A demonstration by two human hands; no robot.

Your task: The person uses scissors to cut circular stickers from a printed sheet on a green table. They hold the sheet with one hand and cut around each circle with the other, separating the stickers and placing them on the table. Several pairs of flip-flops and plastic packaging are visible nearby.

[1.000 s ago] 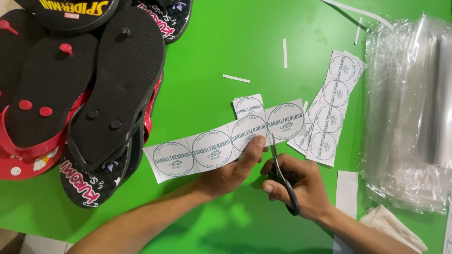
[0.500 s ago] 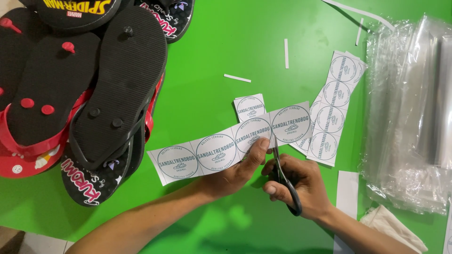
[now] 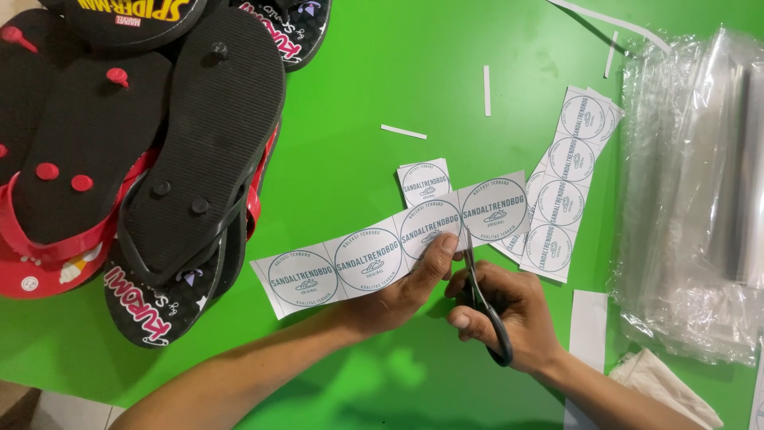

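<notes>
While a bright green table [image 3: 382, 95] fills nearly the whole view, only a sliver of pale floor shows at the lower left corner. On the table's left side lies a pile of black flip-flops [image 3: 159, 159], soles up, some with red straps and red plugs. Along the right edge sits a stack of clear plastic bags [image 3: 700, 199], crinkled and shiny. Between them lie the labels: a paper strip [image 3: 382, 251] of four round blue-on-white labels runs slantwise across the middle, a single cut square label [image 3: 424, 180] lies just above it, and a second strip [image 3: 569, 183] of round labels lies beside the bags. Thin white paper offcuts [image 3: 487, 89] are scattered above.

The left hand [image 3: 406, 287] pinches the slanted strip at its lower edge, thumb on top. The right hand [image 3: 509, 314] is closed around black-handled scissors [image 3: 481, 299], whose blades meet the strip between its last two labels.
</notes>
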